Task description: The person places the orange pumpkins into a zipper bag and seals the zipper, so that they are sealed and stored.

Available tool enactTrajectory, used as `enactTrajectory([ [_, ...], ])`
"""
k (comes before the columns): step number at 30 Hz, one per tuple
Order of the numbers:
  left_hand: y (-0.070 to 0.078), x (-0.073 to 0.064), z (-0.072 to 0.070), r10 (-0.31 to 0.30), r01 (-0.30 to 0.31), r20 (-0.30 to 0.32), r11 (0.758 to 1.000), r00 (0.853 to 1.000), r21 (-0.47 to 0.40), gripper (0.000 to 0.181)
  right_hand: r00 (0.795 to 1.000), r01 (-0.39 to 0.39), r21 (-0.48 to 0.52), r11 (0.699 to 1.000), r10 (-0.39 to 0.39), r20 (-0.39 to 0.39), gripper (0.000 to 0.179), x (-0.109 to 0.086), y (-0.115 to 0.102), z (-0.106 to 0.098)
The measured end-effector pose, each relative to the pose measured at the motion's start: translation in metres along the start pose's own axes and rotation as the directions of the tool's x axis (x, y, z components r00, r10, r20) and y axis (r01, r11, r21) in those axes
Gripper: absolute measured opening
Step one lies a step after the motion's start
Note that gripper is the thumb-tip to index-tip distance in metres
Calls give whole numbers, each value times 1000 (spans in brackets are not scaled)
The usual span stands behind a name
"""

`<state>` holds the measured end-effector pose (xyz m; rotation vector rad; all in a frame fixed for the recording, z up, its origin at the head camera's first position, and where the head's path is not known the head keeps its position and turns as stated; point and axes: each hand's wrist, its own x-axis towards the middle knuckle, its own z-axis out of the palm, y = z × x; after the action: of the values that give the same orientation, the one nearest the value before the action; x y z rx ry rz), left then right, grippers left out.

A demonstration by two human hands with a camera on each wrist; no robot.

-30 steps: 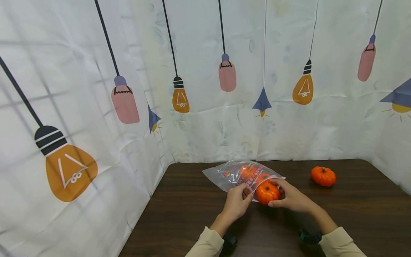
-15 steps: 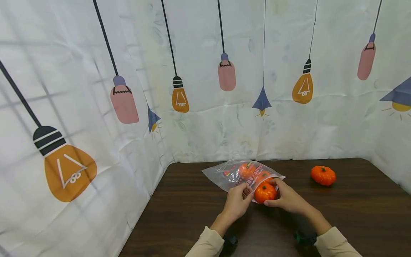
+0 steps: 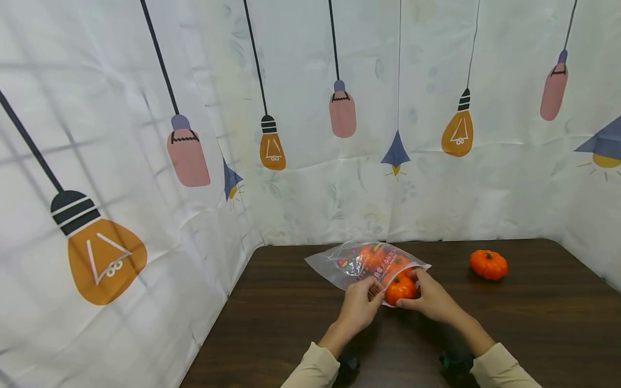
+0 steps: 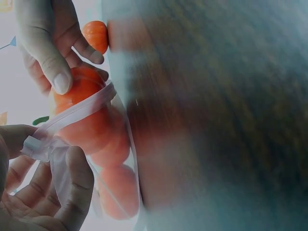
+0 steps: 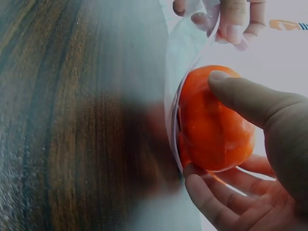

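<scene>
A small orange toy pumpkin sits partly inside the mouth of a clear plastic zip bag. My right hand grips this pumpkin, thumb on the near side and fingers round the far side, as the right wrist view shows the pumpkin at the bag's rim. With my left hand I pinch the bag's edge near its opening; in the left wrist view the bag's rim crosses over the pumpkin. More orange pumpkins lie deeper in the bag, seen through the plastic.
Another orange pumpkin rests on the dark wooden table toward the back right. A white curtain printed with hanging lamps stands behind the table and along its left side.
My right hand has moved slightly left, and the pumpkin in it has gone farther into the bag's mouth. The left hand has stayed nearly still on the bag's edge.
</scene>
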<state>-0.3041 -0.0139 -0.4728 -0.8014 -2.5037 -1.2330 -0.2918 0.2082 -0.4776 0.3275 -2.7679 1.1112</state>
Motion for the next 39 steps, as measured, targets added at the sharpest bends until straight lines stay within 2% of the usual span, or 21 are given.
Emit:
enactTrajectory([
  [10, 0, 0, 0, -9, 9, 7, 1000, 1000, 2, 6, 999, -8, -36, 999, 7, -43, 81, 4, 3, 7],
  [21, 0, 0, 0, -9, 9, 8, 1000, 1000, -23, 4, 999, 9, -18, 1000, -10, -34, 78, 5, -2, 11],
  [28, 0, 1, 0, 18, -18, 1, 1000, 1000, -15, 4, 1000, 7, 40, 999, -7, -7, 75, 5, -3, 11],
  [32, 1, 1, -1, 41, -41, 5, 999, 999, -15, 4, 1000, -9, 85, 996, 10, -4, 66, 5, -5, 12],
  [39, 0, 1, -1, 82, -82, 19, 997, 996, -5, 4, 999, 16, 120, 993, -10, -47, 53, 5, -8, 15],
])
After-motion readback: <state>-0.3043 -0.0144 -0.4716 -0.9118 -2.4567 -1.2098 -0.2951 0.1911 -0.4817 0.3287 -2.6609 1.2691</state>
